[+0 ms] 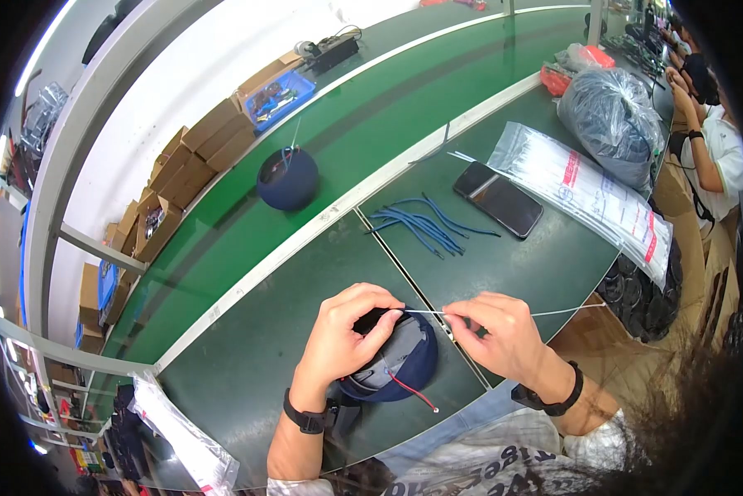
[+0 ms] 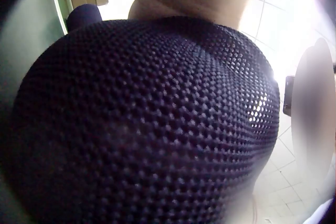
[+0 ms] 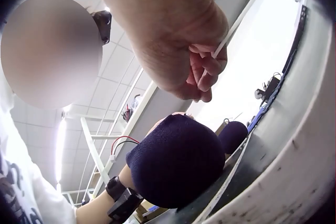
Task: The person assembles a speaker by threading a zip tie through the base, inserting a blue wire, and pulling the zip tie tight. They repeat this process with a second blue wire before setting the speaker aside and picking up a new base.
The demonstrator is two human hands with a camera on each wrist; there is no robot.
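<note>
A round speaker (image 1: 417, 360) in navy mesh fabric stands on the green table in front of me, its grey inner side uncovered and a red wire (image 1: 411, 388) trailing out. Above its far rim, my left hand (image 1: 347, 335) pinches a white cable tie (image 1: 425, 312) between thumb and forefinger. My right hand (image 1: 500, 335) pinches the same tie farther right, and its tail runs out past that hand. In the left wrist view the mesh (image 2: 152, 108) fills most of the picture. The right wrist view shows the tie (image 3: 241, 19) passing through the right fingers.
Beyond the speaker lie several blue cords (image 1: 417, 223), a phone (image 1: 498, 200) and a bag of white cable ties (image 1: 586, 198). A second navy speaker (image 1: 287, 179) sits on the green belt (image 1: 363, 107). Cardboard boxes (image 1: 219, 132) line the far side. Another person (image 1: 723, 140) is at right.
</note>
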